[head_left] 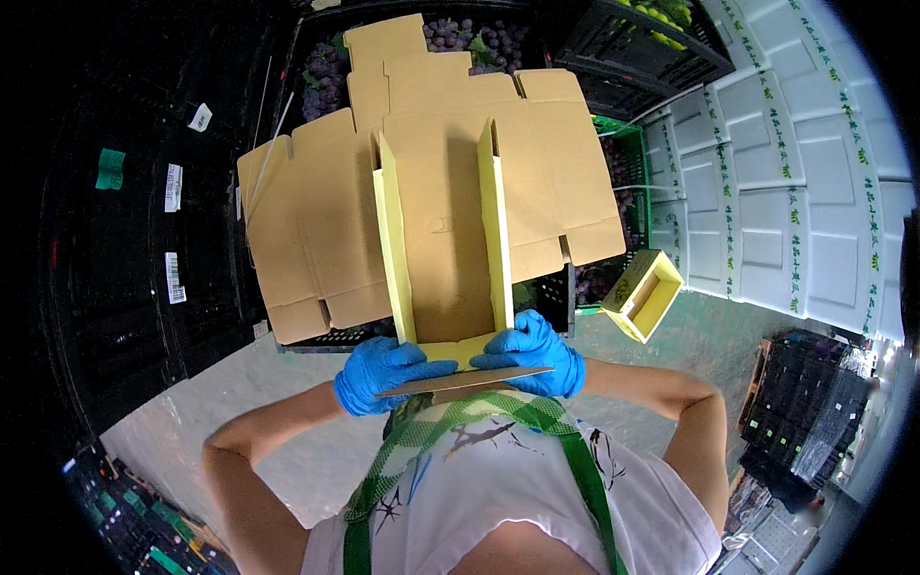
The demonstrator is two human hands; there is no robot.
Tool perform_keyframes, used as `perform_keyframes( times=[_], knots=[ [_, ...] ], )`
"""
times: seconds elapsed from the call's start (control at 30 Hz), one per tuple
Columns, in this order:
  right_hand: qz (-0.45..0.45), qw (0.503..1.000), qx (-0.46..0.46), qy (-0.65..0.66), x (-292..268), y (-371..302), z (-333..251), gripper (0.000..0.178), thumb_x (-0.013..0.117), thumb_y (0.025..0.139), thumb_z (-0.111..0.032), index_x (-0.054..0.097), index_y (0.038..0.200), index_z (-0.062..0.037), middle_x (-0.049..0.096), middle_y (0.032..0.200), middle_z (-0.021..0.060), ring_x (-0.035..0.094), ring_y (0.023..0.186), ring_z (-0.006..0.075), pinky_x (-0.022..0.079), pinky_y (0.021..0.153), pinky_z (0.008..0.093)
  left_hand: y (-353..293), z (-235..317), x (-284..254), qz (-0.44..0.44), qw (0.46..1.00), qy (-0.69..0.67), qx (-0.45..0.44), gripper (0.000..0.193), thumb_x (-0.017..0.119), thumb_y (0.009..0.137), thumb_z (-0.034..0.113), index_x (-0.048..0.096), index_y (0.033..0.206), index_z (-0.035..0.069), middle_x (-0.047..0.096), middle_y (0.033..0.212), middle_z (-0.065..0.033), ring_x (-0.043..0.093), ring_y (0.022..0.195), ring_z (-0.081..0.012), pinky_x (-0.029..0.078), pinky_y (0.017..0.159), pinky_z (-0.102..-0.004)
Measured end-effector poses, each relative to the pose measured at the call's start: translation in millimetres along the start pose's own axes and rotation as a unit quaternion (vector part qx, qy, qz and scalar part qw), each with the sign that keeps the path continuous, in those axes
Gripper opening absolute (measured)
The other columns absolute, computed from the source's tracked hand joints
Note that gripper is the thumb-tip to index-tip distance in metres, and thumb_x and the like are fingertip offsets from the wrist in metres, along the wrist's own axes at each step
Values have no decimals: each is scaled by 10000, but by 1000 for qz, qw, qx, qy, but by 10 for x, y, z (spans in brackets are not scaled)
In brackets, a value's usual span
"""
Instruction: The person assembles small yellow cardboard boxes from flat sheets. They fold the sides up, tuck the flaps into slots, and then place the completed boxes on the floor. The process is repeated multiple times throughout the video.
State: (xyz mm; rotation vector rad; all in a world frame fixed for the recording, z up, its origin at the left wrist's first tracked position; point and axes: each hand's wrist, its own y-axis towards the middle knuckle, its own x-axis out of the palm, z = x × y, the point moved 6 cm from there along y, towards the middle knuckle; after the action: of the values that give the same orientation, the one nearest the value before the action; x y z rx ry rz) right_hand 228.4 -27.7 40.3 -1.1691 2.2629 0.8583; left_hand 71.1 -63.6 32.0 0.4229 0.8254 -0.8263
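Observation:
A partly folded cardboard box [443, 273], brown inside and pale yellow outside, lies lengthwise in front of me with its two long walls raised. My left hand [385, 374], in a blue glove, is closed on the left part of the box's near end. Opposite it, my right hand [533, 356], gloved the same, grips the right part of that end. Between them the near end panel is bent, with a brown flap edge toward my body. Some fingertips are hidden by the flap. Flat brown cardboard blanks [551, 163] lie beneath the box.
Dark grapes [328, 81] fill black crates under and behind the cardboard. Another crate [637, 43] at the back right holds green fruit. A small yellow box [644, 295] stands to the right. White foam boxes [757, 182] are stacked at right, black crates [144, 211] at left.

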Motion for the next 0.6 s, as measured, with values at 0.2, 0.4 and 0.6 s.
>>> perform_keyframes(
  times=[0.2, 0.4, 0.6],
  knots=[
    [18, 988, 149, -22, 38, -58, 8, 486, 615, 666, -256, 491, 1100, -76, 519, 774, 1, 456, 702, 203, 319, 676, 305, -135, -109, 62, 237, 962, -122, -64, 331, 608, 664, 213, 538, 959, 81, 556, 708, -63, 490, 520, -248, 374, 465, -348],
    [240, 938, 245, 53, 149, -309, 119, 623, 650, 663, -210, 377, 1182, 1, 497, 816, 128, 438, 761, 265, 340, 690, 348, -139, -63, 35, 365, 920, -120, -83, 249, 577, 696, 120, 510, 912, 16, 562, 693, -126, 527, 570, -296, 394, 495, -349],
    [451, 815, 289, 221, 212, -251, 83, 657, 690, 607, -180, 386, 1155, 19, 410, 1070, 176, 441, 900, 295, 341, 789, 378, -127, -59, 68, 434, 859, -126, -242, 299, 568, 676, 73, 465, 938, -25, 569, 767, -168, 558, 650, -331, 443, 578, -361]
  ],
)
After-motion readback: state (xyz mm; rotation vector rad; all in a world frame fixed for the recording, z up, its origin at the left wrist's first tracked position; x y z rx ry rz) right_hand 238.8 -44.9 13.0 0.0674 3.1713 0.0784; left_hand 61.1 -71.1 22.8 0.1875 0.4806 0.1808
